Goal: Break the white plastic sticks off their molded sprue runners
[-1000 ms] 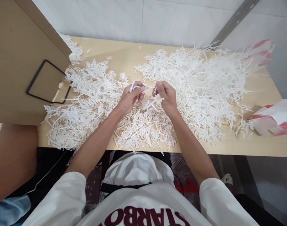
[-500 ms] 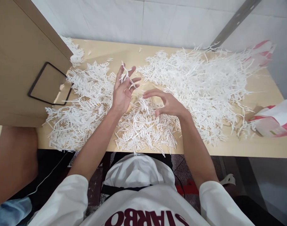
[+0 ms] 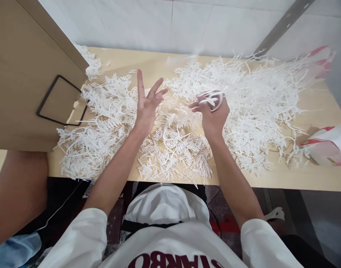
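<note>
My left hand (image 3: 147, 109) is raised above the table with its fingers spread and nothing in them. My right hand (image 3: 216, 117) is curled, and a white branched plastic piece (image 3: 212, 99) with curved strands shows at its fingers, blurred by motion. Below and between my hands lies a low heap of thin white plastic sticks (image 3: 173, 156). To the left is a heap of white branched plastic pieces (image 3: 89, 149). A larger, tangled heap (image 3: 254, 108) spreads to the right, beyond my right hand.
A big cardboard box (image 3: 27, 82) with a black-rimmed handle hole stands at the left. Red and white bags (image 3: 329, 145) lie at the right end of the wooden table (image 3: 293, 176). A tiled wall (image 3: 148, 22) runs behind. Another person's arm (image 3: 22, 186) is at the lower left.
The white branched piece has left my left hand, whose fingers have spread. My right hand has moved right and curled, with white strands now at its fingers.
</note>
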`<state>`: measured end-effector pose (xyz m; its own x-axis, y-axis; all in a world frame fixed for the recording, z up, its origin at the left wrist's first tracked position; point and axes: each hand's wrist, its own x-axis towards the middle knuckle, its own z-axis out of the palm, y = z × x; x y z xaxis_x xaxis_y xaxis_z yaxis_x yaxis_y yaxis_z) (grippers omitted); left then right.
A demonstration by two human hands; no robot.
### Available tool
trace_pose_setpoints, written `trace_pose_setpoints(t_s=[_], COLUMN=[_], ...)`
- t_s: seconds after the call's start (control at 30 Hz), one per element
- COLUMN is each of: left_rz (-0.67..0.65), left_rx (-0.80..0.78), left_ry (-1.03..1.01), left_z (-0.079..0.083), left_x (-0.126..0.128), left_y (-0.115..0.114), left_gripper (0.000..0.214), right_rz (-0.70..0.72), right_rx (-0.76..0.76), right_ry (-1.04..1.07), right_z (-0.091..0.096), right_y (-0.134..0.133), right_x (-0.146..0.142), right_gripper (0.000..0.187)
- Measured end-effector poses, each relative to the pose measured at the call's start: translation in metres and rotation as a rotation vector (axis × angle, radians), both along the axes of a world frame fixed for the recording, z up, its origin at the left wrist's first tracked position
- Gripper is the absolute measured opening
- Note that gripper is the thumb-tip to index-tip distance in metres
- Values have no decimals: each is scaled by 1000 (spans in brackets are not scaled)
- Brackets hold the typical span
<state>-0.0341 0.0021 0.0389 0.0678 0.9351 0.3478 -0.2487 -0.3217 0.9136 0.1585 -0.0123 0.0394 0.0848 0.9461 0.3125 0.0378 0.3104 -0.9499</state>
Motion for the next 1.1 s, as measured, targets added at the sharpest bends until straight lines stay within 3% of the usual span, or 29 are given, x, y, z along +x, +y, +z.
trace_pose_setpoints(t_s=[0.13, 0.23, 0.3, 0.4, 0.57, 0.73, 0.9, 1.0, 1.1], left_rz=[-109, -239, -246, -144, 99, 177, 426, 547, 491], left_rx=[-32, -35, 47, 180, 191, 122, 48, 100, 271], left_ry=[354, 585, 790, 1023, 927, 808, 638, 728, 964], left_z=[-9, -16, -20, -26, -24, -22, -26, -20, -11], left_x=[3, 11, 16, 19, 5, -4, -16, -16, -1], left_y=[-2, -9, -12, -10, -1, 2, 12, 12, -3], left_gripper=[86, 81, 67, 39, 24, 20, 34, 43, 51], right_rz=[-78, -60, -76, -130, -239, -371, -550, -456, -326], right_rx=[77, 109, 109, 95, 138, 180, 214, 206, 163], right_ry=[128, 67, 15, 46, 52, -3, 379, 510, 571], right_z=[-1, -1, -1, -2, -2, -1, 6, 11, 14], right_y=[5, 6, 7, 11, 22, 27, 27, 24, 20], right_x=[-3, -7, -6, 4, 43, 65, 74, 70, 55], right_gripper=[38, 44, 43, 35, 35, 47, 32, 28, 27])
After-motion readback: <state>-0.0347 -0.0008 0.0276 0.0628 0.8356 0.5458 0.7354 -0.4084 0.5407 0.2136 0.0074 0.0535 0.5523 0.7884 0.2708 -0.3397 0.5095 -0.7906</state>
